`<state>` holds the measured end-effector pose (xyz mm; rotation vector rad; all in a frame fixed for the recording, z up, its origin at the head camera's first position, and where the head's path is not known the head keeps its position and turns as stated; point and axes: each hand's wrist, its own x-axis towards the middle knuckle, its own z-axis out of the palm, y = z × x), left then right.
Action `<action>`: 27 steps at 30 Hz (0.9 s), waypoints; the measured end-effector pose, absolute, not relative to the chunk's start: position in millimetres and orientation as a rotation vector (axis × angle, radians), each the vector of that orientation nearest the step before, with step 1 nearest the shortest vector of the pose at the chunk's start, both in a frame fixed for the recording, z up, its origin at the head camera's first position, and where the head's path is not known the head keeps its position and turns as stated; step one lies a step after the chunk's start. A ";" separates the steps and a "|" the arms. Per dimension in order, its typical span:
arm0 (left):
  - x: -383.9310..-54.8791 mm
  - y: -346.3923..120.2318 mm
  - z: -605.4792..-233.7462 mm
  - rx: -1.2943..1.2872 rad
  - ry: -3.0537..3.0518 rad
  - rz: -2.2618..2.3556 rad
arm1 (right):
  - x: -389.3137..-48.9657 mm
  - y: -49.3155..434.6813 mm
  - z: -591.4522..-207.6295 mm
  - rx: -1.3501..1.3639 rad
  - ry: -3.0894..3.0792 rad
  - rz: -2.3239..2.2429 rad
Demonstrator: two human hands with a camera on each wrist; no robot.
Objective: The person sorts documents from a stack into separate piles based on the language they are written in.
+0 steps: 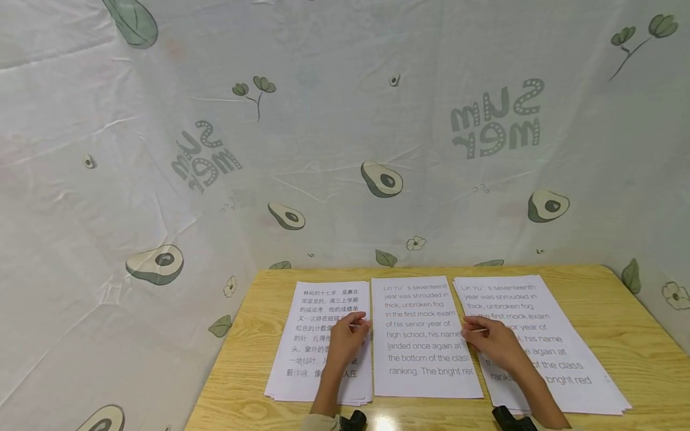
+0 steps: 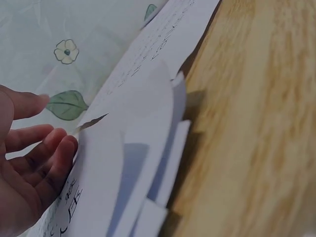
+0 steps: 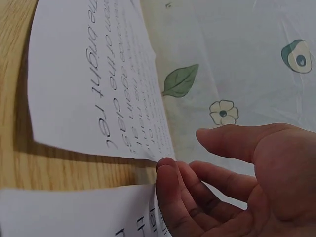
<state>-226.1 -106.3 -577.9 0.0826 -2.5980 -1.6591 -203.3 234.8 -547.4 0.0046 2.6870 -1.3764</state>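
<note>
A middle sheet [image 1: 420, 383] with large English print lies between two paper stacks. My left hand [image 1: 347, 341] is over the right side of the left stack [image 1: 302, 383], which has Chinese print, its fingertips close to the gap beside the middle sheet. In the left wrist view its fingers bend loosely, the thumb stands apart, and nothing is held. My right hand [image 1: 493, 341] is over the left side of the right stack [image 1: 582, 389], fingertips right at the middle sheet's right edge. The right wrist view shows its thumb [image 3: 227, 140] apart from the bent fingers, nothing pinched.
The papers lie on a wood-grain table [image 1: 232, 371]. Behind it hangs a pale cloth [image 1: 323, 131] printed with avocados, leaves and flowers. Several sheet edges of the left stack [image 2: 163, 182] fan and curl up near the wood.
</note>
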 end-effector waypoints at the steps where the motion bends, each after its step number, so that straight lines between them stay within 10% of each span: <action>1: -226.0 -106.4 -578.4 0.076 -2.617 -1.633 | -203.4 234.9 -548.4 0.003 2.683 -1.377; 27: -224.1 -92.0 -579.2 -0.011 -2.801 -1.259 | -203.2 224.5 -556.5 -0.073 2.819 -1.237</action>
